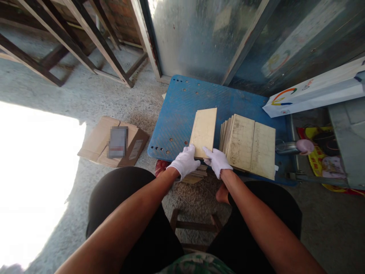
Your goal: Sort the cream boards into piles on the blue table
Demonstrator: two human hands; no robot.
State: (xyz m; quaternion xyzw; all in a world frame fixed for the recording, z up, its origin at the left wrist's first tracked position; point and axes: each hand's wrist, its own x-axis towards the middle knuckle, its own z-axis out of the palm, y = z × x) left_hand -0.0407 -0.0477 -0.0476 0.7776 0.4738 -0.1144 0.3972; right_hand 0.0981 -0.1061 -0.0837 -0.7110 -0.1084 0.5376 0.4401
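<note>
A pale, thin rectangular board (203, 131), wood-like in look, lies over the blue tabletop, its near end between my gloved hands. My left hand (186, 161), in a white glove, is closed on the near left corner. At the near right corner, my right hand (219, 160) grips the same board, thumb on top and fingers underneath. Just right of it stands a leaning stack of similar boards (241, 142), marked with dark smudges. More thin boards (196, 175) show below the table edge, partly hidden by my hands.
The blue plastic table (182, 102) stands against a glazed partition (199, 42). A white paper bag (313, 91) rests at its right end, near a metal cup (286, 147). On the floor to the left sits a cardboard box (97, 140) with a blurred-out item on top.
</note>
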